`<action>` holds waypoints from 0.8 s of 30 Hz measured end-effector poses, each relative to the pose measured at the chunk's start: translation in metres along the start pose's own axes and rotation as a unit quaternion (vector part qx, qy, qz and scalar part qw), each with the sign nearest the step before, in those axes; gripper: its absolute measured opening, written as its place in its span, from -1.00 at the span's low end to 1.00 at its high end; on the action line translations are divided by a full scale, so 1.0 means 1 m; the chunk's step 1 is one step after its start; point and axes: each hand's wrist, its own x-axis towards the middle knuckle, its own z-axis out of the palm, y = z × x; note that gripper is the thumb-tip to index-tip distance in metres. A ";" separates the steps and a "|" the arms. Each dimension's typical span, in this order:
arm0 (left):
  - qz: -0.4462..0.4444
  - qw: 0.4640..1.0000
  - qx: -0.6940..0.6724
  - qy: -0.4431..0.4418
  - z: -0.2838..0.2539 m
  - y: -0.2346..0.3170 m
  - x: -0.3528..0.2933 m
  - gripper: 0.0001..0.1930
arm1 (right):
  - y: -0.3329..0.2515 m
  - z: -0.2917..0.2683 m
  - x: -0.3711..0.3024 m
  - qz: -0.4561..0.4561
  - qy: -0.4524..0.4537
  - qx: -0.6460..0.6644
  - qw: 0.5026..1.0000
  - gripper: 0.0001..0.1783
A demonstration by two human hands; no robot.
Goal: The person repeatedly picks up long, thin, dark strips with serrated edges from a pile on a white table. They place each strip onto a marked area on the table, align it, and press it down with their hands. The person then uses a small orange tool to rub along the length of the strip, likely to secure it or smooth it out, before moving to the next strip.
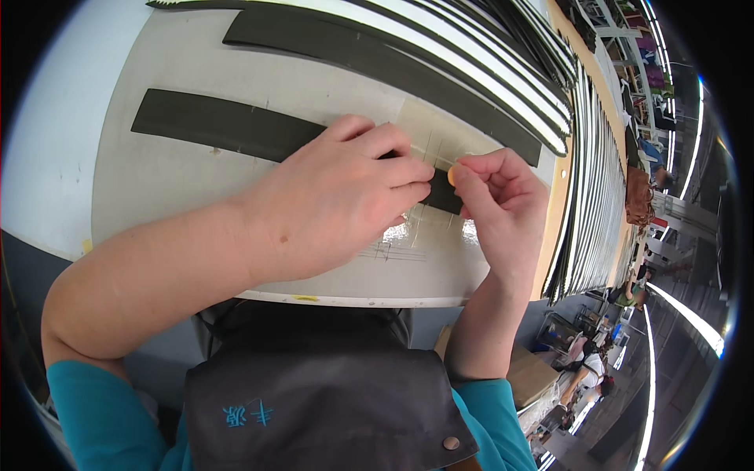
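A dark, flat strip (228,125) lies lengthwise on the pale work surface. My left hand (338,188) rests across it, palm down, with bent, slightly parted fingers pressing on it and hiding its middle. The left thumb is out of sight. At the strip's right end, my right hand (506,196) pinches a small yellow-orange piece (453,174) between thumb and forefinger, right by the strip; its exact kind is hard to make out. A second, longer dark strip (377,74) lies farther back, beyond both hands.
Behind lie several layered dark-and-white strips (471,71). On the right stands a dense row of similar strips (589,180) on a wooden-coloured surface. Thin ruled lines mark the work surface (181,180) near my hands. Other people (589,369) are at work far right.
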 end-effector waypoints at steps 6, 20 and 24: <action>-0.002 1.000 0.005 -0.011 0.002 0.000 -0.001 -0.57 | 0.000 0.009 0.003 0.024 -0.004 -0.041 0.999 -0.95; 0.000 1.000 0.012 -0.008 0.001 0.002 0.000 -0.58 | -0.004 0.004 -0.002 0.057 0.022 -0.002 0.998 -0.95; -0.001 1.000 0.006 0.003 0.004 0.000 -0.002 -0.58 | 0.011 0.001 -0.022 -0.025 0.014 -0.022 0.999 -0.96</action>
